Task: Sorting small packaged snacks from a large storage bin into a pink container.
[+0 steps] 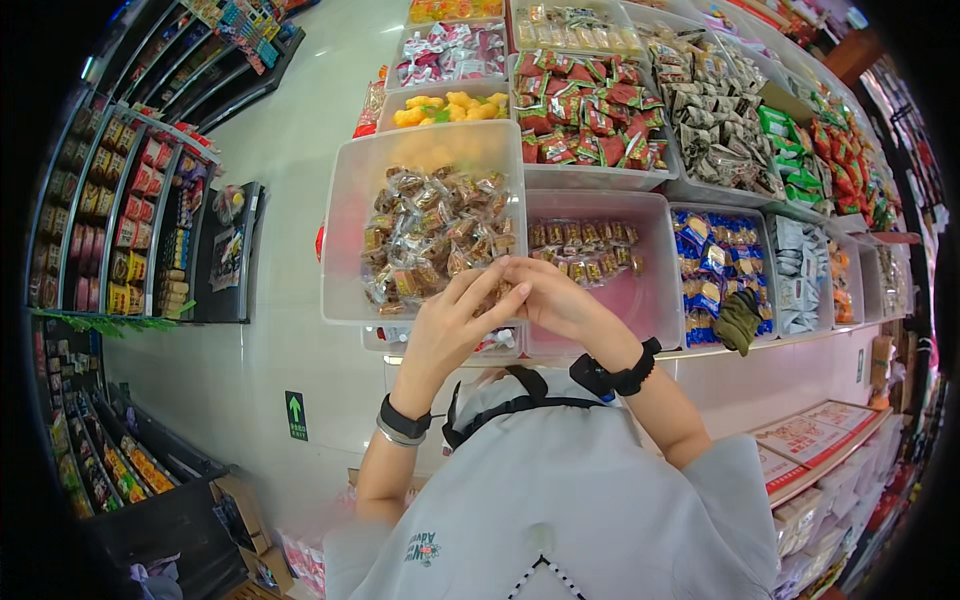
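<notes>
My left hand (463, 315) and my right hand (551, 296) meet at the fingertips over the right front corner of a translucent plastic bin (349, 225). Small brown snacks in clear wrappers (435, 225) lie heaped in that bin, just beyond my fingers. Whether something small is pinched between the fingertips is hidden. To the right of it stands a second translucent bin (652, 292) with a pink bottom, where similar wrapped snacks (592, 244) lie in rows at the back. Both wrists wear black straps.
Bins of red-wrapped snacks (585, 112), yellow packets (450, 110) and blue-wrapped biscuits (701, 240) stand around. A dark green cloth item (738, 321) hangs over the blue packets' bin edge. Snack shelves (124, 210) rise at the left; a lower shelf (825, 442) is at the right.
</notes>
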Demonstrator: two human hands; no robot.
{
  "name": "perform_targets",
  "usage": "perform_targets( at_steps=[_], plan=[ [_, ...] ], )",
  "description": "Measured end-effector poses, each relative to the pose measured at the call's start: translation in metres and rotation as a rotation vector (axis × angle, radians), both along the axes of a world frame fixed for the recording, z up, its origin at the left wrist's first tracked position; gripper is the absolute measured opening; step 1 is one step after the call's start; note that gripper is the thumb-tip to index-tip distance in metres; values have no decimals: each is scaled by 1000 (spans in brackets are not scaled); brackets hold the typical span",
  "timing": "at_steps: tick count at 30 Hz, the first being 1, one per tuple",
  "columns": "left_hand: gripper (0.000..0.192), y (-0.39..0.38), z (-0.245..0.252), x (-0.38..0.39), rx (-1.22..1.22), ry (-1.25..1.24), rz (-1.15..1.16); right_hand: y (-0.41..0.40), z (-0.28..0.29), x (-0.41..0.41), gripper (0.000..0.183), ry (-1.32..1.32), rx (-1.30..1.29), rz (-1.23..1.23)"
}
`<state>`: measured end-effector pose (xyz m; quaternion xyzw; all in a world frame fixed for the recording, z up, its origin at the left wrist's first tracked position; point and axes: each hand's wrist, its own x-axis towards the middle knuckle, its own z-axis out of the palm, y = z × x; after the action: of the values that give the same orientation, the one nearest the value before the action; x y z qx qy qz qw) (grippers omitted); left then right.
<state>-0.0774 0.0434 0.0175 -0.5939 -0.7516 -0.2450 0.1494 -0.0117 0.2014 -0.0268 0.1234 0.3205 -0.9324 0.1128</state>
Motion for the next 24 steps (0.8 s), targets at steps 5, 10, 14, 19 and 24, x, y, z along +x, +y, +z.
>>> perform_targets(
  at_steps=[5,10,14,19,24],
  plan=[
    [55,3,-17,-8,160,-82,94,15,15,7,22,32,57,-30],
    [47,-7,-42,-24,346,-337,488,40,-4,20,19,105,137,-174],
    [47,-16,-57,-33,341,-336,622,45,-10,37,20,-60,104,-279],
    [39,-14,-61,-40,468,-430,695,60,-37,55,24,-120,213,-284],
    [37,-12,-61,-39,432,-411,669,71,-63,60,46,-151,668,-426]
  ],
)
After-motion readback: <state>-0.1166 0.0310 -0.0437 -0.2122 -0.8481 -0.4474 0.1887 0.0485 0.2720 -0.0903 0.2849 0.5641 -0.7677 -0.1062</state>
